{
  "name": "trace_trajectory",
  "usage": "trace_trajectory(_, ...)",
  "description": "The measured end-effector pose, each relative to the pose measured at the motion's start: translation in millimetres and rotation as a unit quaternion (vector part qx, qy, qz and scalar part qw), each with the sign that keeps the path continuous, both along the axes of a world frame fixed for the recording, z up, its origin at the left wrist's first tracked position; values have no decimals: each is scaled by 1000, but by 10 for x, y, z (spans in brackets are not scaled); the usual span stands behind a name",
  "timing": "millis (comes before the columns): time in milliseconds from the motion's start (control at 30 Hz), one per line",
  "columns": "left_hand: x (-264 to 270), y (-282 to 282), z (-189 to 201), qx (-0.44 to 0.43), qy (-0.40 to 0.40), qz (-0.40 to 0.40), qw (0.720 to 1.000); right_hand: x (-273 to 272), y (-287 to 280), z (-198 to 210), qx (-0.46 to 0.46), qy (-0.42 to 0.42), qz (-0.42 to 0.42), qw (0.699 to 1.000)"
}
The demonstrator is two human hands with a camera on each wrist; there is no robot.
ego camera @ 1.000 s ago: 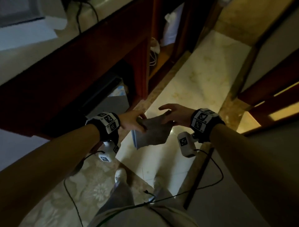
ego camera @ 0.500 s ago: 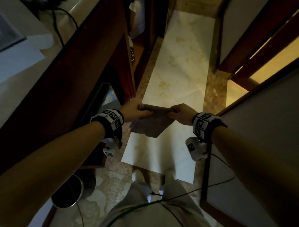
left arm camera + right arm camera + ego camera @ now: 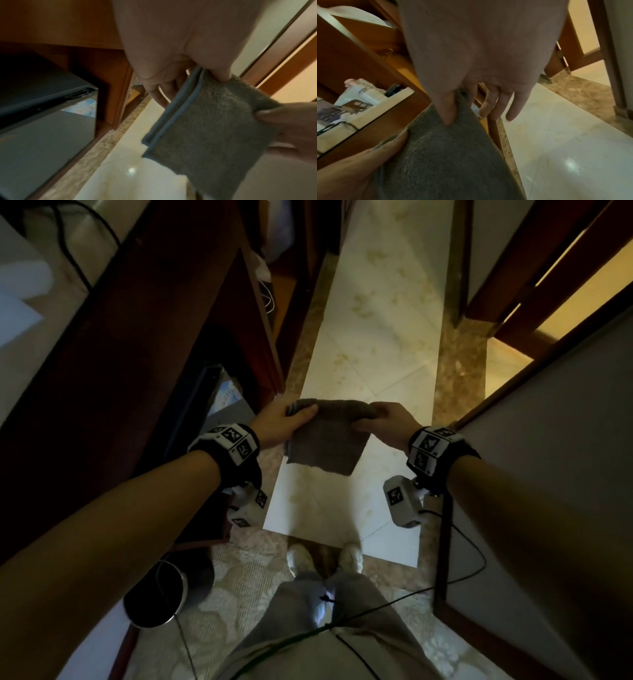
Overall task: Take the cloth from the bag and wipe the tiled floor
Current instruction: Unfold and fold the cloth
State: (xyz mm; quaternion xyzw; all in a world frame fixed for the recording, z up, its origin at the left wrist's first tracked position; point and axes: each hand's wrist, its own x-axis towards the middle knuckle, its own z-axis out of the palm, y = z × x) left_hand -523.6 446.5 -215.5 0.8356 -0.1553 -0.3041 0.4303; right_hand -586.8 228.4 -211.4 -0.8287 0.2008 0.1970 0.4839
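Note:
A grey terry cloth (image 3: 327, 436) with a blue-grey hemmed edge hangs folded in the air between both hands, above the white tiled floor (image 3: 380, 337). My left hand (image 3: 286, 421) pinches its left top corner between thumb and fingers. My right hand (image 3: 378, 419) pinches the right top corner. In the left wrist view the cloth (image 3: 209, 121) shows two stacked hems under my left hand (image 3: 197, 73). In the right wrist view my right hand (image 3: 453, 108) has the thumb pressed on the cloth (image 3: 443, 155) with the other fingers loose behind it. No bag is recognisable.
A dark wooden desk (image 3: 164, 337) with open shelves lines the left, a black box (image 3: 42, 108) under it. A round dark bin (image 3: 156, 594) stands at lower left. A wooden-framed panel (image 3: 548, 474) closes the right. My feet (image 3: 323, 556) stand at the tiles' near edge on patterned carpet.
Both hands folded the cloth and drew its top edge taut between them, from a loose sheet to a neat folded square. The head view swung left along the tiled strip.

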Motion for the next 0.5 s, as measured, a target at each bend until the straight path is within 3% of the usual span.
trace_trajectory(133, 34, -122, -226, 24, 8, 42, 999, 10, -21, -243, 68, -1, -18, 998)
trace_trajectory(333, 14, -216, -861, 64, 56, 120, 989, -52, 23, -869, 131, 12, -43, 990)
trace_trajectory(500, -55, -118, -1512, 40, 177, 63, 981, -150, 137, -1564, 143, 45, -93, 984)
